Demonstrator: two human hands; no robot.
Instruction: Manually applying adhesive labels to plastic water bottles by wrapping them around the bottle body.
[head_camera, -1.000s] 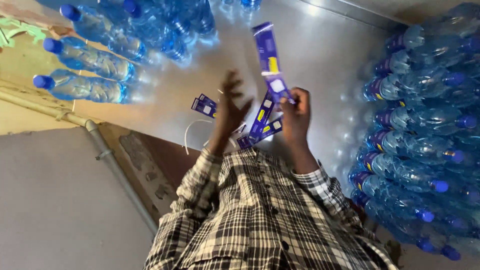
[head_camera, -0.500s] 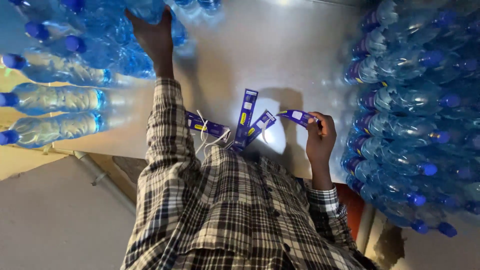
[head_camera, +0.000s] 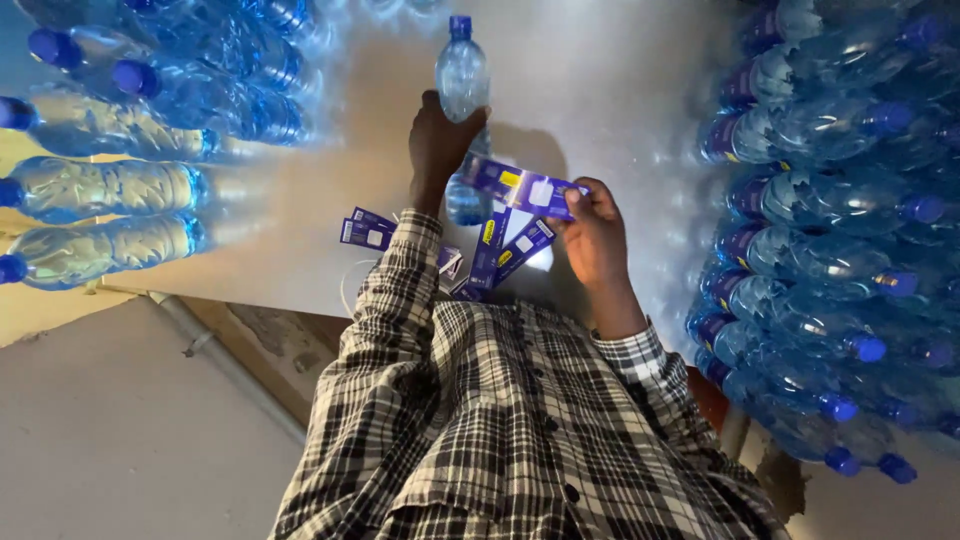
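My left hand (head_camera: 436, 145) grips a clear plastic water bottle (head_camera: 462, 75) with a blue cap, standing it on the shiny metal table (head_camera: 620, 90) in front of me. My right hand (head_camera: 595, 232) pinches a purple-blue label strip (head_camera: 520, 188) and holds it flat just below the bottle, close to its side. More loose label strips (head_camera: 498, 252) lie fanned on the table under my hands, with another pair (head_camera: 362, 231) further left beside my left sleeve.
Unlabelled blue-capped bottles (head_camera: 110, 185) lie stacked on the table's left side. A large heap of bottles with purple labels (head_camera: 810, 250) fills the right side. A grey pipe (head_camera: 215, 350) runs below the table's near edge.
My left hand has come back from the left pile with a bottle and stood it at the centre. My right hand has raised the label strip up against the bottle.
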